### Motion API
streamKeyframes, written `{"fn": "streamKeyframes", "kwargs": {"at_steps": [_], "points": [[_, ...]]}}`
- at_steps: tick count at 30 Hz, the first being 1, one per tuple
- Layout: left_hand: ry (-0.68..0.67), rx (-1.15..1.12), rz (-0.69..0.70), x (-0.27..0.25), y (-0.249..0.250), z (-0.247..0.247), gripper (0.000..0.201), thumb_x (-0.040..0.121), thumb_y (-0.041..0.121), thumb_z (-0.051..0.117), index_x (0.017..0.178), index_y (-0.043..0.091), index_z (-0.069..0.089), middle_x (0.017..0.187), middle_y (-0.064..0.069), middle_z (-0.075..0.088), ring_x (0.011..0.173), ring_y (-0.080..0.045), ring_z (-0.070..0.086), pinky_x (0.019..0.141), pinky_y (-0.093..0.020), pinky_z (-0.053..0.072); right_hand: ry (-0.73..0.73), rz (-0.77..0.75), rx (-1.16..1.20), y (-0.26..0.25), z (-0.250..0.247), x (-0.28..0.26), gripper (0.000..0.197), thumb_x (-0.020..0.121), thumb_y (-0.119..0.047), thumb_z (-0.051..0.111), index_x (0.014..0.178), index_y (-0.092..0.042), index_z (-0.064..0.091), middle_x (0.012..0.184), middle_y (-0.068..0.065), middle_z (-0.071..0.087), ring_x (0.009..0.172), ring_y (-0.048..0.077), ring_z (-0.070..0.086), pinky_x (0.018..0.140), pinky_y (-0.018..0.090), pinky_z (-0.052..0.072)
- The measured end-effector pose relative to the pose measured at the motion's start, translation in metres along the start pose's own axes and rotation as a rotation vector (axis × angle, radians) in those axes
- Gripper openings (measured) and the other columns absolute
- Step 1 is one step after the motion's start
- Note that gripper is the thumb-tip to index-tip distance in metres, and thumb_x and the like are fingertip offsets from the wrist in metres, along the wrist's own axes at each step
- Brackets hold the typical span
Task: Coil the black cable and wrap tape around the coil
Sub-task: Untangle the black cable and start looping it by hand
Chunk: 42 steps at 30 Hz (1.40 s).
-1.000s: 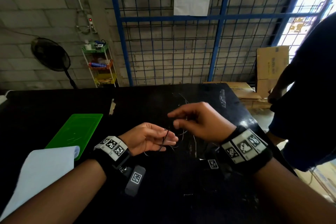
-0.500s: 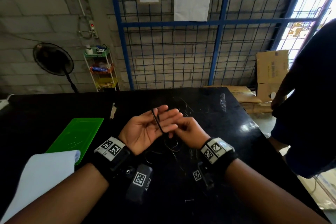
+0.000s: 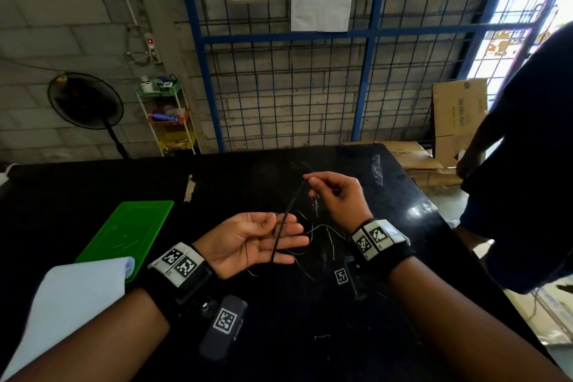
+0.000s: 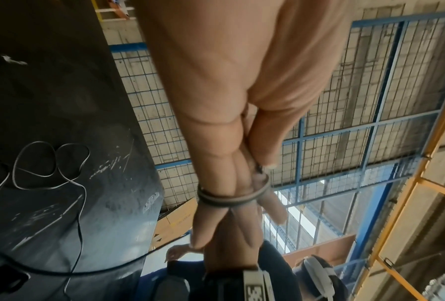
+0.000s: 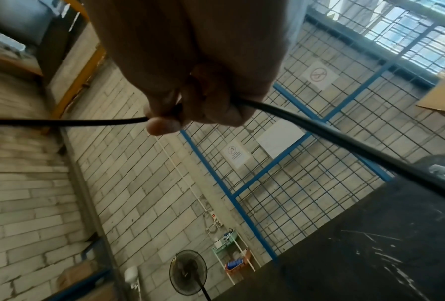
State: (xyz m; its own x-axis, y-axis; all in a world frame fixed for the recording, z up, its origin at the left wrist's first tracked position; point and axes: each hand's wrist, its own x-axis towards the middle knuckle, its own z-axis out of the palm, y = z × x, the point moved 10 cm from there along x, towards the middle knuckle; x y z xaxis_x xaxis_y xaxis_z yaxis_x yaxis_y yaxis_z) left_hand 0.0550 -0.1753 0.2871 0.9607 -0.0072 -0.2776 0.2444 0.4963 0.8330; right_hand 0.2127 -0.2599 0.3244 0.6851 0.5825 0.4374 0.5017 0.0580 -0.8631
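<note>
A broad, glossy black bench (image 3: pixel 310 304) spread beneath both hands, scratched pale in places. Well off to the left of the left hand (image 3: pixel 248 242) lay a flat green plastic board (image 3: pixel 127 231), and nearer the person a white sheet of paper (image 3: pixel 62 298) overlapped its near corner. Beyond the right hand (image 3: pixel 336 195), past the bench's far corner, another person in dark clothing (image 3: pixel 527 180) stood beside some brown cardboard boxes (image 3: pixel 459 108).

The left hand was held palm up above the bench, fingers nearly straight and loosely spread. Turns of the thin black cable (image 3: pixel 286 217) were looped round those fingers (image 4: pixel 223 183); in the left wrist view two or three turns sat side by side across them, with the thumb lying close above. I could not tell whether the thumb pressed on the turns.

The right hand hovered just beyond and to the right of the left, raised a little higher. Its thumb and forefinger (image 5: pixel 162 124) were pinched tight on the cable, the other fingers curled in. From that pinch the cable ran taut down to the left fingers. The slack lay in loose thin loops (image 4: pixel 51 165) on the bench, below and between the two hands.
</note>
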Motion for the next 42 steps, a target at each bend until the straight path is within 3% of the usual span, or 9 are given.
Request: {"fn": "streamKeyframes", "kwargs": {"at_steps": [8, 12, 15, 17, 23, 27, 32, 37, 42], "points": [[-0.190, 0.003, 0.025, -0.002, 0.009, 0.032, 0.027, 0.087, 0.013, 0.063, 0.108, -0.003, 0.071, 0.105, -0.021, 0.073, 0.109, -0.040, 0.067, 0.093, -0.054, 0.053, -0.120, 0.003, -0.017, 0.004, 0.038, -0.003, 0.015, 0.098, -0.016, 0.066, 0.105, -0.023, 0.077, 0.084, -0.001, 0.077, 0.081, 0.018, 0.074, 0.080, 0.038, 0.062], [-0.063, -0.195, 0.292, 0.001, 0.053, 0.010, 0.027, 0.082, 0.016, 0.071, 0.103, -0.001, 0.073, 0.113, -0.024, 0.071, 0.113, -0.038, 0.066, 0.090, -0.053, 0.055, -0.292, 0.016, 0.034, 0.010, 0.072, -0.035, 0.028, 0.099, -0.014, 0.061, 0.088, -0.034, 0.077, 0.073, -0.011, 0.074, 0.072, 0.002, 0.066, 0.074, 0.025, 0.055], [0.053, -0.209, 0.406, 0.000, 0.072, -0.024, 0.034, 0.077, 0.021, 0.077, 0.105, 0.002, 0.071, 0.120, -0.023, 0.069, 0.118, -0.036, 0.063, 0.093, -0.053, 0.053, -0.473, 0.134, 0.005, 0.020, 0.092, -0.068, 0.022, 0.105, -0.025, 0.054, 0.118, -0.026, 0.072, 0.074, -0.007, 0.074, 0.067, 0.009, 0.063, 0.076, 0.036, 0.055], [0.110, -0.213, 0.415, -0.003, 0.072, -0.042, 0.051, 0.065, 0.023, 0.088, 0.107, 0.002, 0.070, 0.124, -0.023, 0.066, 0.119, -0.039, 0.062, 0.092, -0.055, 0.054, -0.565, 0.193, -0.011, 0.016, 0.097, -0.088, 0.028, 0.106, -0.026, 0.052, 0.131, -0.027, 0.065, 0.073, -0.006, 0.073, 0.061, 0.007, 0.060, 0.064, 0.029, 0.054], [0.282, -0.117, 0.351, 0.000, 0.051, -0.071, 0.029, 0.087, 0.018, 0.053, 0.109, 0.003, 0.065, 0.128, -0.018, 0.065, 0.114, -0.041, 0.064, 0.090, -0.053, 0.055, -0.753, 0.293, -0.005, -0.036, 0.086, -0.112, 0.019, 0.104, -0.025, 0.055, 0.118, -0.018, 0.065, 0.075, -0.002, 0.070, 0.055, 0.003, 0.063, 0.053, 0.022, 0.057], [0.297, 0.035, 0.227, 0.003, 0.036, -0.072, 0.029, 0.088, 0.015, 0.054, 0.110, 0.003, 0.067, 0.127, -0.016, 0.067, 0.118, -0.041, 0.062, 0.098, -0.053, 0.047, -0.678, 0.108, -0.135, -0.081, 0.058, -0.082, 0.019, 0.102, -0.025, 0.059, 0.097, -0.009, 0.067, 0.069, -0.001, 0.070, 0.055, 0.019, 0.062, 0.052, 0.036, 0.056], [0.090, 0.173, 0.034, 0.005, 0.009, -0.034, 0.035, 0.091, 0.013, 0.052, 0.120, -0.002, 0.064, 0.130, -0.020, 0.064, 0.118, -0.041, 0.061, 0.101, -0.052, 0.047, -0.563, -0.201, -0.312, -0.112, 0.041, -0.027, 0.012, 0.102, -0.022, 0.060, 0.096, -0.024, 0.069, 0.069, -0.010, 0.068, 0.066, 0.002, 0.066, 0.068, 0.015, 0.050], [-0.094, 0.061, -0.018, 0.003, 0.003, 0.005, 0.035, 0.098, 0.009, 0.040, 0.123, -0.006, 0.059, 0.135, -0.030, 0.056, 0.122, -0.048, 0.056, 0.102, -0.053, 0.046, -0.485, -0.185, -0.266, -0.081, 0.044, 0.014, 0.007, 0.098, -0.022, 0.067, 0.102, -0.020, 0.071, 0.073, -0.010, 0.069, 0.073, 0.002, 0.070, 0.079, 0.019, 0.054], [-0.075, -0.030, 0.072, -0.001, 0.018, 0.006, 0.037, 0.097, 0.015, 0.038, 0.107, 0.000, 0.071, 0.128, -0.031, 0.060, 0.119, -0.046, 0.059, 0.096, -0.053, 0.052, -0.415, -0.181, -0.260, -0.054, 0.045, 0.028, 0.013, 0.096, -0.019, 0.069, 0.106, -0.014, 0.075, 0.078, -0.019, 0.072, 0.077, 0.000, 0.070, 0.081, 0.015, 0.053]]}}
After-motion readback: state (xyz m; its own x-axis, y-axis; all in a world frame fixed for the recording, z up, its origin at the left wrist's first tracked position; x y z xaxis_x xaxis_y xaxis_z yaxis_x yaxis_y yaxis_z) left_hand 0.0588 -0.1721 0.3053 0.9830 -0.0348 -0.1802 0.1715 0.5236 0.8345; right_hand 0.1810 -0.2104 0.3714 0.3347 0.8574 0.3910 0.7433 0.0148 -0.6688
